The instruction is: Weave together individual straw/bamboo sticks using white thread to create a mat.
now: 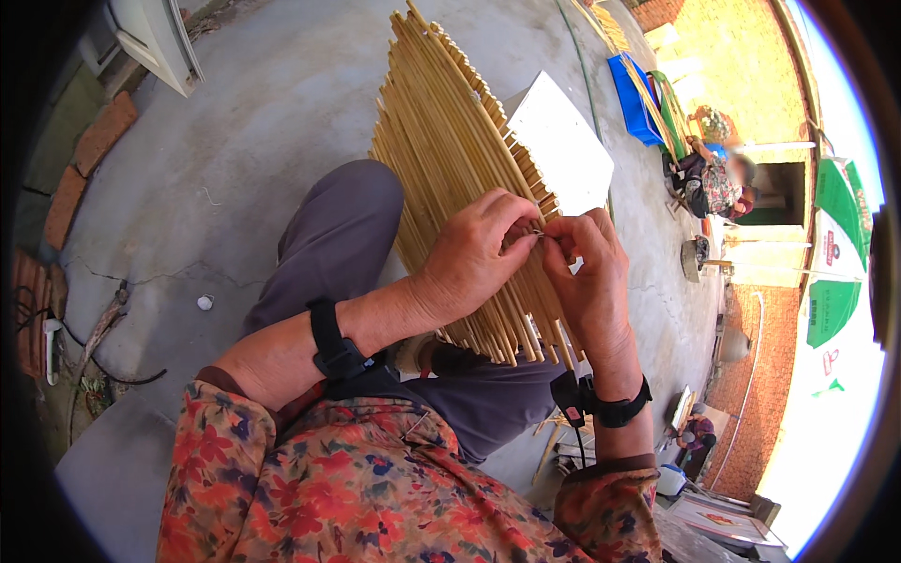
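A mat of straw-coloured stalks (441, 141), laid side by side, leans across my lap, its cut ends showing along the right edge. My left hand (479, 246) rests over the mat's lower right part, thumb and forefinger pinched together. Facing it, my right hand (591, 267) is pinched too, at the mat's edge. Between the fingertips runs a short thin strand (537, 233), held by both hands; whether it is string or wire I cannot tell. A few stalk ends stick out below my right hand.
Behind the mat stands a white board or box (563, 141). A blue crate (634, 98) with stalks lies farther right, near a seated person (718, 183). Bricks (103, 131) and a branch (94, 342) line the left side. A green and white umbrella (835, 253) stands far right.
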`<state>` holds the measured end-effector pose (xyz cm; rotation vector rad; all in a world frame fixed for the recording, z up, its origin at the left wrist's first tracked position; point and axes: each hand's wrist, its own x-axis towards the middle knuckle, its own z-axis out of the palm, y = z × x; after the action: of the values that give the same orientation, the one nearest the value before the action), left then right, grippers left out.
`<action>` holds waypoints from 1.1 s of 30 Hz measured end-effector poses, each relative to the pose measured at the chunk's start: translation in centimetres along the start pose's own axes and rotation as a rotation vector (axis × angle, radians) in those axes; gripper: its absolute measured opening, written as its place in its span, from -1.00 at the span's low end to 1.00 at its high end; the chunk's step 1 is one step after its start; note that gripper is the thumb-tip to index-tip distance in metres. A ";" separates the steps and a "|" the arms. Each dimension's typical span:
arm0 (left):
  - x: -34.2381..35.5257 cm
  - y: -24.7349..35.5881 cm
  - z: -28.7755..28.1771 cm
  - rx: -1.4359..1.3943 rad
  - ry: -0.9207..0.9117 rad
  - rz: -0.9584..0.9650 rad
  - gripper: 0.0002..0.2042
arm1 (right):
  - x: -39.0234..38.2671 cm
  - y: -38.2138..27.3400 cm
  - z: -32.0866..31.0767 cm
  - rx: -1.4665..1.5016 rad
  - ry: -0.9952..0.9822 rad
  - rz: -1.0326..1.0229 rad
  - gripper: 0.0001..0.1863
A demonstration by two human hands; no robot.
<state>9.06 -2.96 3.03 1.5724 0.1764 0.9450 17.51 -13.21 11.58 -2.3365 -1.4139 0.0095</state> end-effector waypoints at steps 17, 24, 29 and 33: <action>0.4 -0.1 0.7 0.045 0.033 0.074 -0.88 | 0.1 0.2 0.0 -0.027 0.027 -0.023 -0.83; 0.7 -0.6 0.6 -0.220 -0.079 -0.217 -0.94 | 0.2 0.4 0.0 0.071 0.025 0.010 -0.80; 0.9 -0.5 0.5 -0.312 -0.130 -0.336 -0.93 | 0.0 0.3 -0.1 0.141 0.123 0.034 -0.80; 0.8 -0.8 0.4 -0.318 -0.146 -0.377 -0.92 | -0.6 0.5 -0.6 0.058 0.118 -0.027 -0.81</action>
<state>10.17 -2.60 2.76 1.2509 0.2004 0.5308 17.78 -14.14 11.80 -2.2324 -1.3694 -0.0922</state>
